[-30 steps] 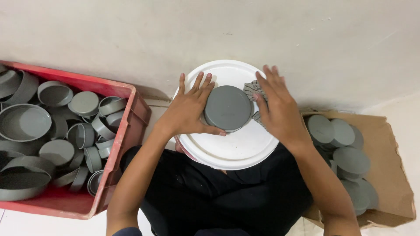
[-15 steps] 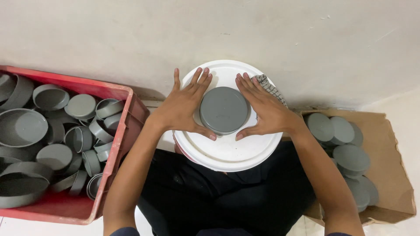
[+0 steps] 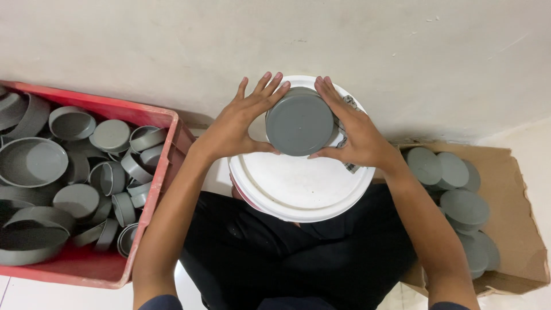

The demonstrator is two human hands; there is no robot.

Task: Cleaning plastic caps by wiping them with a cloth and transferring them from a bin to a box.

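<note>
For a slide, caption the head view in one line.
Both hands, left and right, grip a round grey plastic cap over a white bucket lid.

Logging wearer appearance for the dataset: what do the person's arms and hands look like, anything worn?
Both arms are bare from wrist to above the elbow. Left hand and right hand show no gloves, rings, watch or bands. Dark blue short sleeve edges show at the bottom of the frame.

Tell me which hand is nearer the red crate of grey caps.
Left. The left hand grips the grey cap on the side toward the red crate; the right hand grips its far side.
</note>
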